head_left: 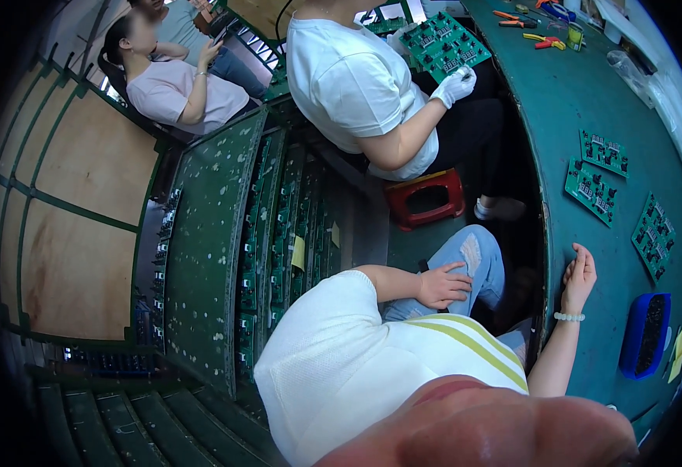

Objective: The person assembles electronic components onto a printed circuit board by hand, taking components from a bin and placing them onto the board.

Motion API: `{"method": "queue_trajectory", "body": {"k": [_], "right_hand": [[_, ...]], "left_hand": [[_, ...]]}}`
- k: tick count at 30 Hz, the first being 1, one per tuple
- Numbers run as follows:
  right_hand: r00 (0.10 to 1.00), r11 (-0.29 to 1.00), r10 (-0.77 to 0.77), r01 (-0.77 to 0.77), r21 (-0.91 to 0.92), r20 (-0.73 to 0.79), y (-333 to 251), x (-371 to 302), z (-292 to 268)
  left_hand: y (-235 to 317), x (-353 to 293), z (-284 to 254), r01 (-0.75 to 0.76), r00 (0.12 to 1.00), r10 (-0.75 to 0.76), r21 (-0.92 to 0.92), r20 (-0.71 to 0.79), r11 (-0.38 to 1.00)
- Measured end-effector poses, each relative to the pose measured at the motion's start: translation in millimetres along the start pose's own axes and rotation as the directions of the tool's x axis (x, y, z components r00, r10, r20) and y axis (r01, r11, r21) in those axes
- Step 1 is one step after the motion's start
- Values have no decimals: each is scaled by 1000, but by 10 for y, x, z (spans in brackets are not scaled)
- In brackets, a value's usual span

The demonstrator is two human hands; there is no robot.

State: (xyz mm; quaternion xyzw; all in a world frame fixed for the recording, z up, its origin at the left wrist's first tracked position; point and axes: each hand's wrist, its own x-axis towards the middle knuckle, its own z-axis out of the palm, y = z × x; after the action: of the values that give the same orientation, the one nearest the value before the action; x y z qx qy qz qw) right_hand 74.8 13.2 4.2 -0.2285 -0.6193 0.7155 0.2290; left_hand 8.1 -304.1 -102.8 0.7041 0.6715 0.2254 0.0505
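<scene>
My left hand (443, 286) lies on my thigh in ripped light-blue jeans (485, 261), its fingers stretched out and holding nothing. On the near edge of the green workbench (570, 210) rests my right hand (580, 276), fingers loosely bent and apart, with nothing seen in it. A bead bracelet (569, 317) circles that wrist. Nearest to the right hand on the bench are green circuit boards: one (592, 191) ahead of it, another (605, 153) just beyond, and a third (653, 237) to the right.
A blue bin (644, 335) of small dark parts stands on the bench at right. Pliers (545, 41) lie at its far end. A co-worker in white gloves holds a large circuit board (446, 45) near a red stool (425, 198). Green racks of boards (208, 249) stand at left.
</scene>
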Motion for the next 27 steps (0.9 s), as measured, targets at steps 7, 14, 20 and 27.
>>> {"method": "queue_trajectory", "body": {"k": [7, 14, 20, 27], "right_hand": [[996, 1000, 3, -3, 6, 84, -1, 34, -21], [998, 999, -13, 10, 44, 67, 34, 51, -26], [999, 972, -14, 7, 236, 29, 14, 16, -68], [958, 296, 22, -279, 914, 286, 68, 160, -232]], "left_hand": [[125, -163, -456, 394, 902, -341, 181, -264, 901], [351, -1093, -1946, 874, 481, -355, 403, -802, 273], [721, -1387, -2579, 910, 404, -262, 413, -876, 24], [448, -777, -2324, 855, 516, -328, 450, -791, 258]]}}
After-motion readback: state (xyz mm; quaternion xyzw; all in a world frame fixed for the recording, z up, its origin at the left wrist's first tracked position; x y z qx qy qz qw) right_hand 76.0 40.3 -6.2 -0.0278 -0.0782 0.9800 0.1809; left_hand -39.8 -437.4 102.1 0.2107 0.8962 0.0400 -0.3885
